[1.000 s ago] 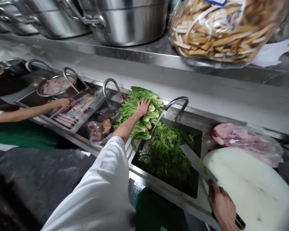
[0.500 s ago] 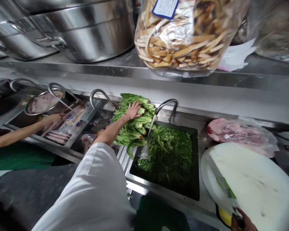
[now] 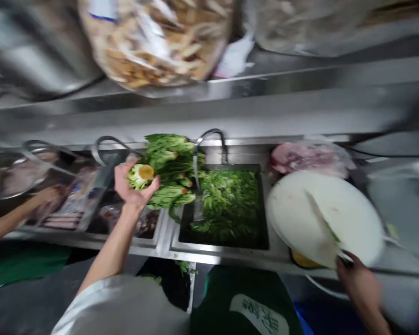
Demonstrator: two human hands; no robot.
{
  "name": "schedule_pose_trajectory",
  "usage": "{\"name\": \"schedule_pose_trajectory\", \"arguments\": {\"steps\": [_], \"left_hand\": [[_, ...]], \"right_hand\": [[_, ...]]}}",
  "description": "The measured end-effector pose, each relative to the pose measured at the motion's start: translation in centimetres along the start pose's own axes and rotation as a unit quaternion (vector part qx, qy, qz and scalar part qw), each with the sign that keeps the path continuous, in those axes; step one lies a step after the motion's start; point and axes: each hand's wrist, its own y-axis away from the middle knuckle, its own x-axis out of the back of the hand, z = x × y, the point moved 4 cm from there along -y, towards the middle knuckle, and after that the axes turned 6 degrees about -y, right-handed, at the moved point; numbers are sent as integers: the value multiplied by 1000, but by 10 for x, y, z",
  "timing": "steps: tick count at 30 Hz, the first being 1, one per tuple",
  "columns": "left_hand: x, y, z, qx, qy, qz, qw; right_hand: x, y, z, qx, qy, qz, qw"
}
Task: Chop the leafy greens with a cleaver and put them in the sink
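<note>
My left hand is closed around a head of leafy lettuce, its round cut stem end turned up toward me. Beside it, more lettuce heads lie piled on the left rim of the sink. My right hand grips the handle of a kitchen knife. The blade is over the round white chopping board, with a bit of green leaf on it; motion blur hides whether it touches. Between my hands, cut greens sit in the water-filled sink under a curved tap.
Bagged raw meat lies behind the board. Overhead runs a metal shelf with a bag of dried strips. At left, a co-worker's hand reaches into another sink holding meat. Another curved tap stands behind the sinks.
My left hand, spread flat on the lettuce pile before, now holds one head lifted off to the left. The view has swung right, and more of my right hand and the board shows.
</note>
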Motion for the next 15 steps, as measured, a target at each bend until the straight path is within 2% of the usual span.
{"name": "schedule_pose_trajectory", "arguments": {"steps": [2, 5, 9, 11, 13, 15], "left_hand": [[-17, 14, 63, -53, 7, -93, 994], [-62, 54, 184, -121, 22, -237, 964], [-152, 127, 368, -184, 31, -413, 891], [-202, 165, 443, -196, 27, -477, 857], [-245, 200, 492, -181, 16, -530, 828], [-272, 227, 515, -160, -1, -575, 802]], "right_hand": [[15, -7, 4, -8, -15, -10, 1000], [27, -29, 24, 12, -38, 1, 999], [30, -59, 64, 40, -58, -18, 997], [34, -71, 78, 57, -62, -38, 996], [38, -81, 86, 87, -67, -54, 992], [43, -89, 92, 116, -67, -56, 989]]}}
